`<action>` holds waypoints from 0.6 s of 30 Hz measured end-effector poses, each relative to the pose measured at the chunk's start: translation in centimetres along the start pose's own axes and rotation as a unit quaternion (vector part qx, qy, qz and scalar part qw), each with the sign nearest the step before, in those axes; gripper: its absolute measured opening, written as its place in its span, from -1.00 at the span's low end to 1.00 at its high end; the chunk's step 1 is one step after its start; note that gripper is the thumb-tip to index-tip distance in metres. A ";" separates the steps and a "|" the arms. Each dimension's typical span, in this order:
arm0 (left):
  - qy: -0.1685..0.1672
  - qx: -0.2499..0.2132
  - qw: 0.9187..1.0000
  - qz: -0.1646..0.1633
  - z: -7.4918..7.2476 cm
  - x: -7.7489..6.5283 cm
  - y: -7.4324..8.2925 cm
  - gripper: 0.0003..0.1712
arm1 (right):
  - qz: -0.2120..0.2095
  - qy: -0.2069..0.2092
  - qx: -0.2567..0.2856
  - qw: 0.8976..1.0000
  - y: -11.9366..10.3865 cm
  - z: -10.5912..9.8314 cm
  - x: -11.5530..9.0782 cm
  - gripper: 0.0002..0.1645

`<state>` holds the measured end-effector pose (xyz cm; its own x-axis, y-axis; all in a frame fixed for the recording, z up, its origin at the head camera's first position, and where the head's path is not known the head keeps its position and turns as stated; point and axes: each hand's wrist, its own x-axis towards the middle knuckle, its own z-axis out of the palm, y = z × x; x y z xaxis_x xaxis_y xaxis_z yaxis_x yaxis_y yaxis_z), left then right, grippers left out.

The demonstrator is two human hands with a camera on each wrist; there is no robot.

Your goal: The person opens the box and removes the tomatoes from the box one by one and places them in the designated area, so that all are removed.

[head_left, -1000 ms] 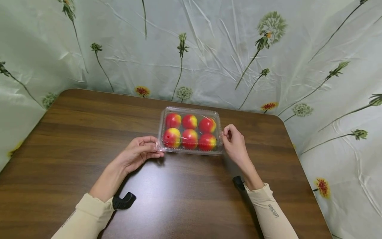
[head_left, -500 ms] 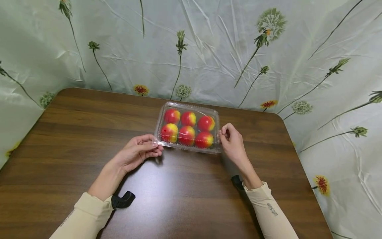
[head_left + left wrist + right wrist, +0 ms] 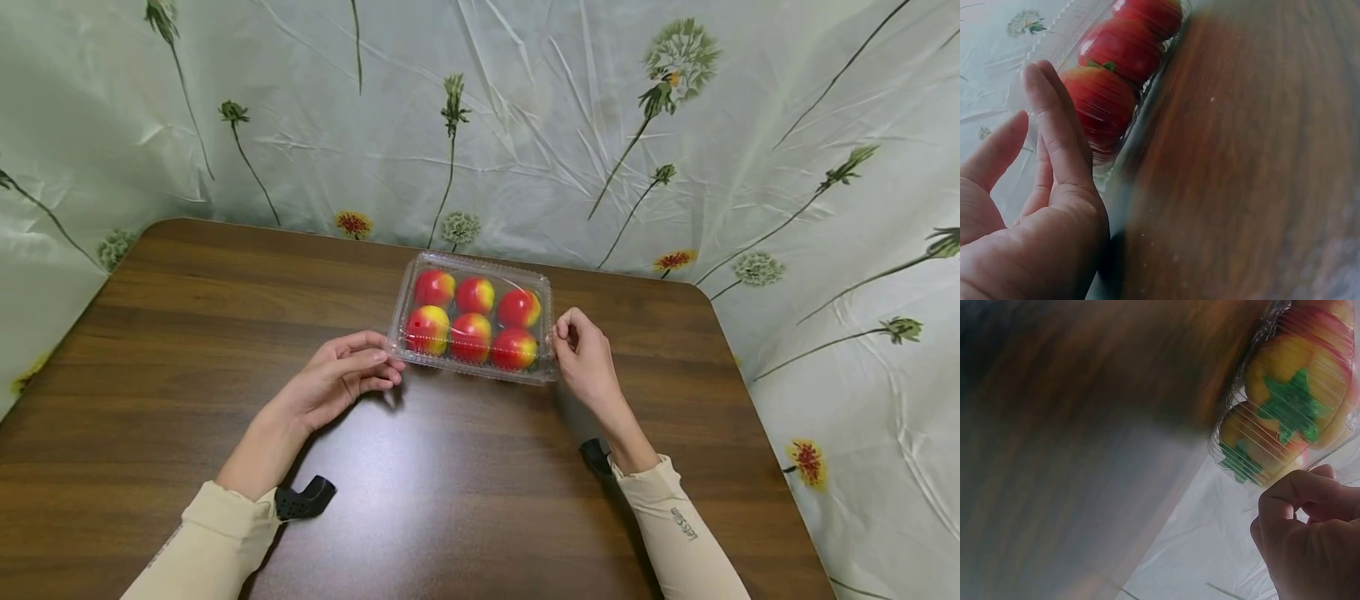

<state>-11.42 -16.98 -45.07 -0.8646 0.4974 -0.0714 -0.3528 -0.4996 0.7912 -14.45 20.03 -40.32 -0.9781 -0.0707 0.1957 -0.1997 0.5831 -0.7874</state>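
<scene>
A clear plastic clamshell box holds several round red-and-yellow fruits in two rows. The right wrist view shows star-shaped green tops on the fruits. My right hand pinches the rim at the box's right side with thumb and curled forefinger. At the near left corner, my left hand has its fingertips against or just beside the rim. Its fingers are fairly straight, and the left wrist view shows a gap between thumb and forefinger. Whether the box's underside touches the table is hard to tell.
The brown wooden table extends around the box, with rounded far corners. A pale curtain printed with dandelions and flowers hangs behind the table and at its sides. Black wrist bands sit at both cuffs.
The box has shifted slightly left and away, its left side swung a little farther back. The left hand's thumb has come off the rim and the hand moved slightly left. The right hand keeps its pinch.
</scene>
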 end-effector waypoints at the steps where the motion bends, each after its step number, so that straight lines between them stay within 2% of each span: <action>1: 0.002 -0.001 1.000 0.001 0.0 0.0 0.0 -0.72 | -0.001 -0.001 0.000 1.000 0.0 0.0 0.0 -0.74; 8: 0.001 0.014 1.000 0.023 0.3 0.2 -0.2 -0.69 | -0.006 -0.005 -0.002 1.000 0.0 0.1 0.1 -0.73; 15: 0.011 0.018 0.999 0.027 0.7 0.2 -0.4 -0.68 | -0.004 -0.008 -0.009 1.000 -0.1 0.3 0.0 -0.73; 18: 0.005 0.028 0.999 0.030 0.7 0.2 -0.4 -0.67 | -0.002 -0.008 -0.013 1.000 -0.3 0.3 -0.2 -0.74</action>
<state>-11.17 -16.15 -44.99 -0.8872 0.4606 -0.0289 -0.2801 -0.4876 0.8269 -14.23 19.63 -40.30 -0.9781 -0.0864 0.1895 -0.2027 0.6032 -0.7714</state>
